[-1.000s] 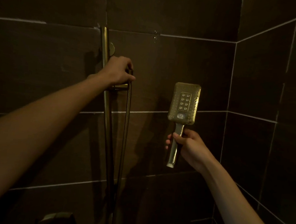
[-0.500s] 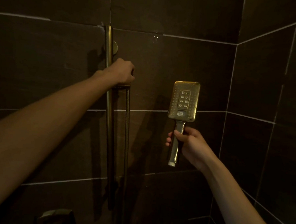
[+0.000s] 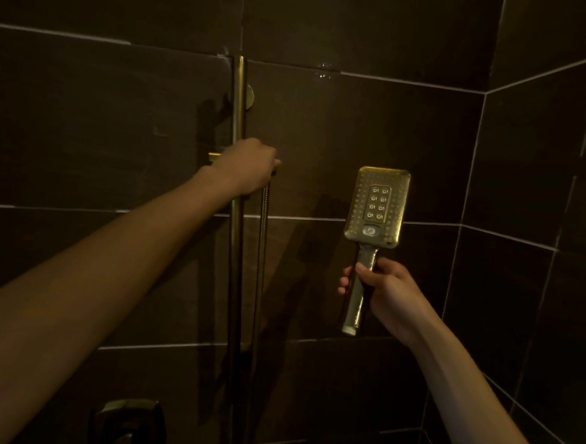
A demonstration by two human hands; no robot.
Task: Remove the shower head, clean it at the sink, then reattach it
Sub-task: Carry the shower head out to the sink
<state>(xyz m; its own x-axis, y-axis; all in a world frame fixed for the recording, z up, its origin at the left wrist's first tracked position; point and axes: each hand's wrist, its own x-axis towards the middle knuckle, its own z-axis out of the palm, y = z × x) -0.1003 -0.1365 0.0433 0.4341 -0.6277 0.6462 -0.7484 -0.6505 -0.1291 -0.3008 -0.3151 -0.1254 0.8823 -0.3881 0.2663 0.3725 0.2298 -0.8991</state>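
Gripping the detached shower head [image 3: 377,206] right of centre, my right hand [image 3: 388,294] is wrapping its handle; my left hand [image 3: 246,166] is clutching the hose [image 3: 261,254] at the rail [image 3: 239,115]. Reattaching remains, cleaning unclear.

The shower head [image 3: 377,206] is brassy gold, its face speckled with rows of small dots around a darker panel of paired pale nozzles. The rail [image 3: 238,115] and hose [image 3: 261,254] are a duller gold. The wall tiles [image 3: 358,140] are dark brown with thin pale grout lines.
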